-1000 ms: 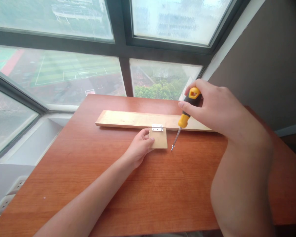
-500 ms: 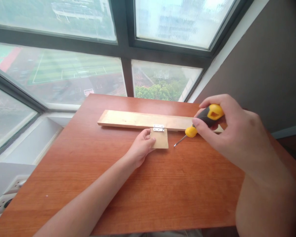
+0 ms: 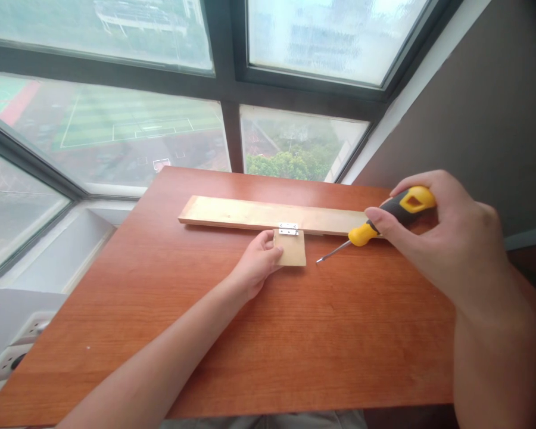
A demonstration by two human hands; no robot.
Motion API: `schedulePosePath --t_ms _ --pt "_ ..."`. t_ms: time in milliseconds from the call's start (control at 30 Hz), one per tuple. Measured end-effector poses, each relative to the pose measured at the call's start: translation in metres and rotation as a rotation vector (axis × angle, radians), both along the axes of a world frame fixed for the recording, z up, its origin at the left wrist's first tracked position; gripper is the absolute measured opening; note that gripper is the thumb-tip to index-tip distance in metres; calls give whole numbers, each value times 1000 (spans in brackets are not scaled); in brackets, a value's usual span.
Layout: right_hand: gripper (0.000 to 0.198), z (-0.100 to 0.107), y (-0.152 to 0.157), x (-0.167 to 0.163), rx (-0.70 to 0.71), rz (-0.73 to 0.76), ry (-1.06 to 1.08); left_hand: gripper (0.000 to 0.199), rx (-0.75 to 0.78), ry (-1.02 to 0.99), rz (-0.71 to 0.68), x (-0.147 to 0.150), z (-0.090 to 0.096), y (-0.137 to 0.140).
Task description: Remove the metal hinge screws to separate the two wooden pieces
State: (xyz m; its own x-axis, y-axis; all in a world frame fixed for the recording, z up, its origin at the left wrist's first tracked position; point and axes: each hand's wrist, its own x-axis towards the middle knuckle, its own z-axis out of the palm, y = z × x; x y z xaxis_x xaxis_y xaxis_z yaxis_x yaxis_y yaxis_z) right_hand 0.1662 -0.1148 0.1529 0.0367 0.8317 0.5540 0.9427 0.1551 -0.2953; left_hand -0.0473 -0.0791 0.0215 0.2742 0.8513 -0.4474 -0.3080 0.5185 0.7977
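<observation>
My left hand [image 3: 259,262] grips the left edge of a small square wooden piece [image 3: 291,250], thumb on top. A silver hinge [image 3: 288,229] lies across the joint between this piece and a long pale wooden board [image 3: 241,213]. In my right hand [image 3: 455,238] is a screwdriver [image 3: 404,208] with a yellow and black handle. Its thin metal shaft points down and left, the tip a little right of the small piece and apart from it. The board's right end is hidden behind the screwdriver and my right hand.
The reddish-brown table [image 3: 295,345] holds the board near its far edge. A dark window frame [image 3: 232,131] stands behind, with a grey wall [image 3: 482,107] at the right. Wall sockets [image 3: 9,357] are low on the left. A tiny white speck [image 3: 88,347] lies on the tabletop.
My right hand has moved right with the screwdriver, which now lies at a flatter slant. My left hand keeps its hold on the small wooden piece.
</observation>
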Motion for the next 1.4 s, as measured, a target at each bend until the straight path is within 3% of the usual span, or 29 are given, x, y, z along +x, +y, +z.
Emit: schedulePosePath --t_ms 300,467,600,767,867,1200,1400 --pt "34 -7 -3 7 -24 -58 83 29 -3 -10 1 0 0 0" --pt "35 -30 -17 35 -148 -112 359 31 -5 -1 2 0 1 -1" --pt "30 -58 -35 58 -267 -50 702 32 -4 -26 11 -1 -1 0" --pt "30 -96 -48 84 -228 -63 1094 28 -22 -67 10 -4 -4 2" --pt "27 -108 -51 92 -217 -95 1221 26 -24 -59 9 -4 -3 2" --pt "22 -112 -45 74 -239 -99 1352 29 -21 -8 98 1 1 -1" --pt "28 -122 -33 56 -272 -50 1442 23 -22 -75 52 -3 -2 0"
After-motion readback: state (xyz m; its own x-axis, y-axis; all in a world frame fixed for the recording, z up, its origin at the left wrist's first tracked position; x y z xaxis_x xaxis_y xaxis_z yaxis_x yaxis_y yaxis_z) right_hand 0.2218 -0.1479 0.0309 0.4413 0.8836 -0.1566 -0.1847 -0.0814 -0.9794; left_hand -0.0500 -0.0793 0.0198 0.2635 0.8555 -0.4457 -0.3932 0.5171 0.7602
